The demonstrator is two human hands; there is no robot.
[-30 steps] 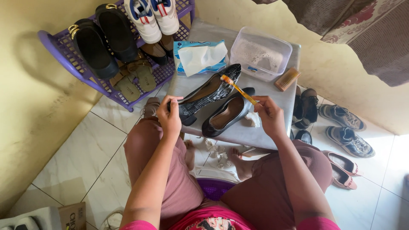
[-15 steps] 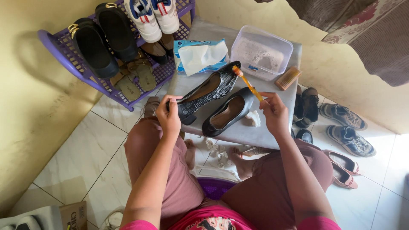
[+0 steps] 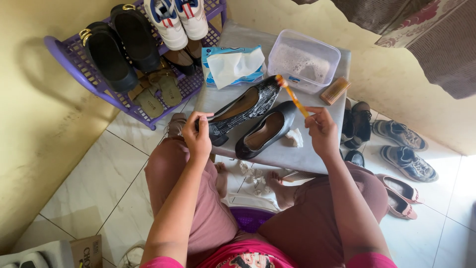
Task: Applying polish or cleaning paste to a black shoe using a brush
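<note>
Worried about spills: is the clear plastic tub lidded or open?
Open: the clear plastic tub shows no lid, with suds visible inside.

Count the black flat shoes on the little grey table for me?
2: one black flat shoe gripped at its heel by the left hand, one black flat shoe lying beside it on the grey table.

**Grey surface and its load**

The grey surface [image 3: 317, 156] carries two black flat shoes [image 3: 263, 130], a clear plastic tub of soapy water [image 3: 303, 60], a blue tissue pack [image 3: 233, 65], a small brown block [image 3: 335, 90] and a crumpled white wad [image 3: 294, 137].
</note>
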